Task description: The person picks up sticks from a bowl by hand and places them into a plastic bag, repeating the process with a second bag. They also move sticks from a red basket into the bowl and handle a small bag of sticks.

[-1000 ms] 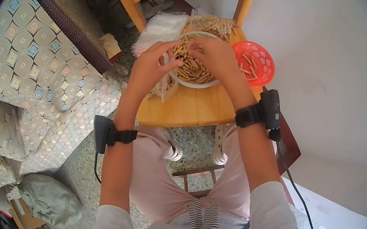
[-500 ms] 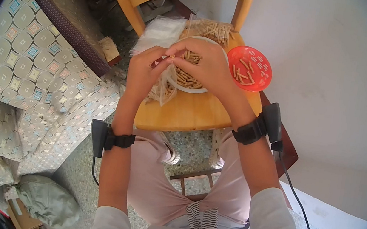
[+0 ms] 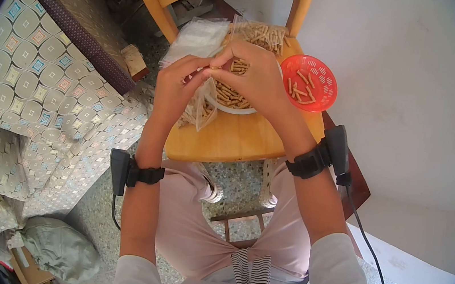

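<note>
My left hand and my right hand meet fingertip to fingertip over the left side of a white bowl. Thumbs and forefingers of both are pinched together on a small tan piece, mostly covered by the fingers; I cannot tell its kind. The bowl is full of short brown stick-like pieces, partly hidden under my right hand. Just below my fingers, a clear plastic bag with similar pieces leans against the bowl's left side.
All this stands on a wooden chair seat. A red slotted basket with several sticks is at the right, by the wall. Behind the bowl lie flat clear bags and a filled bag. Patterned fabric covers furniture at the left.
Both hands stay pinched together and have shifted slightly, with my right hand's knuckles a little higher and farther left. The small piece shows less between the fingertips. The view has moved slightly.
</note>
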A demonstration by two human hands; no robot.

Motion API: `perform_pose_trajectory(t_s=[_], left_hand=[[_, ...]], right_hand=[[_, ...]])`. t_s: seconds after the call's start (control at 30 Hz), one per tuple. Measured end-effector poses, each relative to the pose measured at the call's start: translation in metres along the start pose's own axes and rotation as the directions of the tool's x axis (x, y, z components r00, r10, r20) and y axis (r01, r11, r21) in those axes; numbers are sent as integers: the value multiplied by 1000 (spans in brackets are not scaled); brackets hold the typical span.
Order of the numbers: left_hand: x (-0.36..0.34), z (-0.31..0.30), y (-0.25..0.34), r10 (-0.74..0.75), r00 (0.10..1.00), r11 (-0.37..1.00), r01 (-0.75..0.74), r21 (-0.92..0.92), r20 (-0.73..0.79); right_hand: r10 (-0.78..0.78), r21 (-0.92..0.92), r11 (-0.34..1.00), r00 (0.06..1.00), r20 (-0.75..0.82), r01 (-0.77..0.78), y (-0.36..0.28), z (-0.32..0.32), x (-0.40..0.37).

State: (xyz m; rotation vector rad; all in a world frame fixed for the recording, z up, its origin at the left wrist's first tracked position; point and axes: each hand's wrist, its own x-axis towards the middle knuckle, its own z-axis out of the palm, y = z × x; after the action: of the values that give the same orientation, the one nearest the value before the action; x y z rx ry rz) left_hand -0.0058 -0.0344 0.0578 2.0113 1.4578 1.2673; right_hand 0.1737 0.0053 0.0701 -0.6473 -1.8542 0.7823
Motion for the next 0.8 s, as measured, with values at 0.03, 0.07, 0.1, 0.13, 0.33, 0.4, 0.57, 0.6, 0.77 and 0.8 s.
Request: perform_pose_trajectory(t_s=[0.03,0.07,0.1,0.13,0.33,0.4,0.57,0.6,0.77,0.8], left_hand=[[0,0,0,-1,1000,1000,1,0,0],[0,0,0,-7,1000,1000,7,-4,-1],[0,0,-1,-14,1000,1000,14,-9,-1],[0,0,-1,-15,1000,1000,15,-9,-1],[0,1,-2,15,996,998,-9,66,-90],[1,2,-4,12,986,1000,-8,20,-169],[1,-4,-4,19,968,999,-28,-36,-250],[2,-5,-3,27,964,998,-39,-39,-266],[0,-8,9,-48,989,996,38,-77,-139],[1,-6,12,-22,985,998,12,-54,-173]], right_hand=[[-6,1,1000,1000,-2,6,0,0,0],[-5,2,1000,1000,-2,5,0,0,0],[3,4,1000,1000,3,-3,0,0,-1],[11,6,1000,1000,8,-11,0,0,-1],[41,140,990,998,-40,-35,3,3,0],[39,196,980,999,-25,-34,5,2,3],[69,169,983,998,8,-69,7,-3,3],[75,110,991,997,10,-76,10,-4,4],[166,-44,985,986,-4,-166,11,-11,0],[117,-94,989,993,-13,-118,12,-10,0]])
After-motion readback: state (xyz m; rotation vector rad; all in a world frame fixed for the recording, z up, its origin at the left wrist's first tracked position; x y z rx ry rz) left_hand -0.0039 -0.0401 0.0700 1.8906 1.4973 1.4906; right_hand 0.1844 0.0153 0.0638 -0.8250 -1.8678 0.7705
